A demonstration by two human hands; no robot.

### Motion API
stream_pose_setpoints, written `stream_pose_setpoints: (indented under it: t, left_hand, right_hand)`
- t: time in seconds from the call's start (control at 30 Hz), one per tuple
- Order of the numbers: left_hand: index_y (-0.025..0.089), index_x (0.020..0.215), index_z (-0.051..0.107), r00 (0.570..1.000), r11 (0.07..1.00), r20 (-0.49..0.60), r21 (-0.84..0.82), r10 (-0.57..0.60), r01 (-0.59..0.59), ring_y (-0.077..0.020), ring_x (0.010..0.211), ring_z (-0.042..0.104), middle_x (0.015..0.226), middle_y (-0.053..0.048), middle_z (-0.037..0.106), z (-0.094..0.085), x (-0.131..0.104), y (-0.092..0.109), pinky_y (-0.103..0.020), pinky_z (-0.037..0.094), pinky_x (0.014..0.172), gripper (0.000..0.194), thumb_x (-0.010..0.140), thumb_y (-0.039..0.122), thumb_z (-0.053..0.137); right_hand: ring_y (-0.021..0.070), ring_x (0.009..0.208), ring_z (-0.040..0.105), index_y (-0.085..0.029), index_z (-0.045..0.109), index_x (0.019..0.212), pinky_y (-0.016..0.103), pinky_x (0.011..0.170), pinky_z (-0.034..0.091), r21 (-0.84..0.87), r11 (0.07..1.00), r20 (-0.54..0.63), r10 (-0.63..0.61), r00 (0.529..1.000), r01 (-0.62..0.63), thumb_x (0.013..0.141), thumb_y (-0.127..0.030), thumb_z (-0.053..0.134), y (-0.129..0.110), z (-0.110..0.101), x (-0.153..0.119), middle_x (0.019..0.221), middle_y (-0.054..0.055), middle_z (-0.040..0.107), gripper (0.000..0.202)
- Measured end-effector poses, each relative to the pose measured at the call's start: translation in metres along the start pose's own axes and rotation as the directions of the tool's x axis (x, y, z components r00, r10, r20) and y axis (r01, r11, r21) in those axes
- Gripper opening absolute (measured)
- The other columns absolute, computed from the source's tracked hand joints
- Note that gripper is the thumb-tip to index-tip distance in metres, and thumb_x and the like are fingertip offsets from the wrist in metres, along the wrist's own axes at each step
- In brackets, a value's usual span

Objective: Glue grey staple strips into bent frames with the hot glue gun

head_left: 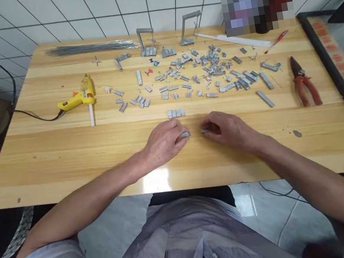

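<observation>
Just above the wooden table, my left hand (167, 138) pinches a small grey metal piece (185, 134) between thumb and fingers. My right hand (224, 128), close by on the right, has its fingertips closed on another small grey piece (203, 131), mostly covered by the fingers. A narrow gap separates the two pieces. Beyond my left hand lies a short row of grey blocks (176, 113) set side by side. Farther back, many loose grey pieces (213, 62) are scattered in a heap.
A yellow glue gun (79, 99) with its cord lies at left, and red-handled pliers (304, 82) at right. Two grey frame-shaped assemblies (146, 41) stand at the back beside thin metal rods (92, 48). A red pen (276, 42) and a black-framed panel (343, 87) are at right.
</observation>
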State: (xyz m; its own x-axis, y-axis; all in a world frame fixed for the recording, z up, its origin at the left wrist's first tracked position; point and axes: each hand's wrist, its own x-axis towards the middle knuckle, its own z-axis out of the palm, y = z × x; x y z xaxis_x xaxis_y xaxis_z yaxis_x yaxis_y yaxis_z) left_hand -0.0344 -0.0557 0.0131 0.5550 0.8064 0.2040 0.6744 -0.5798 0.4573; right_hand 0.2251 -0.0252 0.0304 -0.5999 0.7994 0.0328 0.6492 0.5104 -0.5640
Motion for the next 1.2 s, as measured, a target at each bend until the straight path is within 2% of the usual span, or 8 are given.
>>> stream_pose_setpoints:
  t: [0.13,0.43,0.53,0.67,0.77,0.93,1.07,1.2]
  left_hand:
    - [0.018,0.106,0.075,0.998,1.0,-0.065,0.011,0.018,-0.018,-0.0203,0.091,0.068,0.098,-0.007,0.072,0.006,0.0,-0.001,-0.033,0.053,0.079,0.019,0.102,0.025,0.058]
    - [0.017,0.097,0.074,0.998,0.999,-0.063,0.029,0.027,-0.025,-0.0196,0.085,0.067,0.093,-0.006,0.071,0.006,0.003,0.0,-0.033,0.05,0.074,0.016,0.098,0.022,0.059]
    - [0.018,0.1,0.074,0.999,1.0,-0.053,0.01,0.011,-0.011,-0.0196,0.087,0.067,0.094,-0.006,0.071,0.004,0.003,0.001,-0.033,0.051,0.076,0.016,0.098,0.022,0.059]
    - [0.019,0.114,0.072,0.999,1.0,-0.041,-0.01,0.002,-0.002,-0.0212,0.093,0.069,0.102,-0.008,0.073,0.003,0.001,0.002,-0.035,0.054,0.083,0.02,0.098,0.028,0.063]
    - [0.018,0.12,0.07,0.999,1.0,-0.047,0.001,0.005,-0.005,-0.0226,0.096,0.069,0.105,-0.009,0.073,0.003,0.001,0.002,-0.037,0.054,0.085,0.027,0.097,0.032,0.067]
    - [0.018,0.109,0.073,0.998,1.0,-0.061,0.01,0.023,-0.022,-0.0207,0.09,0.068,0.098,-0.007,0.071,0.004,0.001,0.002,-0.034,0.053,0.08,0.017,0.098,0.027,0.063]
    - [0.018,0.107,0.074,0.998,1.0,-0.062,-0.022,0.009,-0.011,-0.0195,0.091,0.067,0.1,-0.007,0.07,0.004,0.0,0.0,-0.033,0.052,0.079,0.017,0.101,0.025,0.06]
    - [0.019,0.112,0.073,0.998,0.998,-0.062,-0.068,0.005,-0.009,-0.0197,0.095,0.066,0.104,-0.008,0.07,0.003,-0.002,-0.002,-0.032,0.054,0.081,0.019,0.101,0.023,0.059]
  right_hand:
    - [0.0176,0.07,0.061,-0.02,0.067,0.094,0.03,0.067,0.046,-0.021,1.0,0.007,0.003,1.0,-0.003,0.088,-0.017,0.062,-0.004,0.003,0.003,0.085,0.005,0.069,0.008]
    - [0.0222,0.081,0.066,-0.019,0.066,0.118,0.034,0.075,0.051,0.033,0.992,-0.101,-0.115,0.988,0.119,0.093,-0.02,0.063,-0.004,0.028,0.008,0.092,0.007,0.074,0.026]
    - [0.0247,0.087,0.066,-0.021,0.065,0.121,0.036,0.078,0.051,0.024,0.992,-0.112,-0.12,0.986,0.124,0.093,-0.023,0.064,-0.002,0.027,0.004,0.096,0.008,0.073,0.028]
    - [0.0298,0.1,0.065,-0.022,0.062,0.126,0.043,0.085,0.053,-0.003,0.991,-0.1,-0.134,0.986,0.134,0.089,-0.024,0.068,0.004,0.017,-0.004,0.111,0.012,0.071,0.038]
    - [0.0298,0.1,0.065,-0.022,0.063,0.122,0.043,0.086,0.053,-0.011,0.991,-0.112,-0.137,0.984,0.136,0.089,-0.023,0.068,0.009,0.015,-0.009,0.11,0.012,0.07,0.034]
    - [0.0268,0.094,0.063,-0.02,0.068,0.104,0.038,0.081,0.049,-0.078,0.988,-0.158,-0.141,0.977,0.13,0.093,-0.019,0.061,0.004,0.023,-0.006,0.099,0.011,0.07,0.013]
    - [0.024,0.088,0.062,-0.02,0.069,0.097,0.034,0.076,0.045,-0.092,0.987,-0.169,-0.144,0.975,0.13,0.094,-0.014,0.057,-0.004,0.029,-0.003,0.093,0.009,0.07,0.013]
    - [0.0229,0.086,0.06,-0.02,0.069,0.097,0.034,0.075,0.042,-0.091,0.987,-0.165,-0.143,0.976,0.129,0.096,-0.017,0.06,-0.007,0.031,-0.003,0.09,0.008,0.07,0.01]
